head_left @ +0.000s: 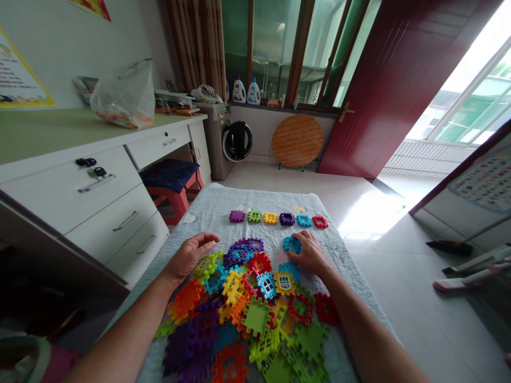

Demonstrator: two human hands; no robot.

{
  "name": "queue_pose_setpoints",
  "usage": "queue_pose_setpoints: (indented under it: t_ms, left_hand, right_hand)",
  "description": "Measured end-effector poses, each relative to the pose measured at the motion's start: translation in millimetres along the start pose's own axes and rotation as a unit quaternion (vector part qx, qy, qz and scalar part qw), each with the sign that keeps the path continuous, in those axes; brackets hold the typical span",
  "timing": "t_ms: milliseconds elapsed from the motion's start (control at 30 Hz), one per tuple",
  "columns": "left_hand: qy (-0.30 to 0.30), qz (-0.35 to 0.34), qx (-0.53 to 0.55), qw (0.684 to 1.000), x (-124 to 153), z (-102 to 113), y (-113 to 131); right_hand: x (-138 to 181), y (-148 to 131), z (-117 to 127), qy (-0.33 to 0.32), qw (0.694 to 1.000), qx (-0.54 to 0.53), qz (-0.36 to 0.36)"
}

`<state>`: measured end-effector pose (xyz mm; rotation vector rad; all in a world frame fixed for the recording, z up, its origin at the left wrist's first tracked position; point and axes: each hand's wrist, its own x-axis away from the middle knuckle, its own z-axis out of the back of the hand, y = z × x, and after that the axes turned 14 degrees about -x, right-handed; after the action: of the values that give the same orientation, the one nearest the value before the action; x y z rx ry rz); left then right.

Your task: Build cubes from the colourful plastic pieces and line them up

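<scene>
My right hand (pixel 310 252) is closed on a blue interlocking plastic tile (pixel 291 244), thumb and fingers at its right side, low over the cloth. My left hand (pixel 192 256) hovers at the left of the pile, thumb and fingers apart with nothing between them. Below both hands spreads a heap of notched square tiles in many colours, among them a plain green tile (pixel 256 316), an orange tile (pixel 187 299) and a purple tile (pixel 205 325). Beyond the hands stands a row of several tiles, from a purple one (pixel 237 216) at the left to a red one (pixel 320 222) at the right.
A pale blue cloth (pixel 271 202) covers the table. At the left are a white desk (pixel 107 186) with drawers and a stool (pixel 171 178). A washing machine (pixel 219 141), a round wooden tabletop (pixel 297 141) and a red door (pixel 383 96) stand farther back.
</scene>
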<state>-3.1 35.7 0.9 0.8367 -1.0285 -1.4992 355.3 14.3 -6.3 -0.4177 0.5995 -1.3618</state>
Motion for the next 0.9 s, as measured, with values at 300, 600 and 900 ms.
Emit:
queue_pose_setpoints:
  t_ms: [300, 600, 900]
  left_hand:
    - [-0.002, -0.005, -0.008, 1.0, 0.0, 1.0, 0.2]
    - [-0.008, 0.0, -0.011, 1.0, 0.0, 0.8, 0.9]
    - [-0.009, 0.004, -0.002, 1.0, 0.4, 1.9, 0.6]
  right_hand:
    - [-1.2, 2.0, 0.3, -0.012, 1.0, -0.007, -0.006]
    - [-2.7, 4.0, -0.2, 0.009, 1.0, -0.013, -0.009]
    - [-11.2, -7.3, 6.6, -0.036, 0.997, 0.062, -0.001]
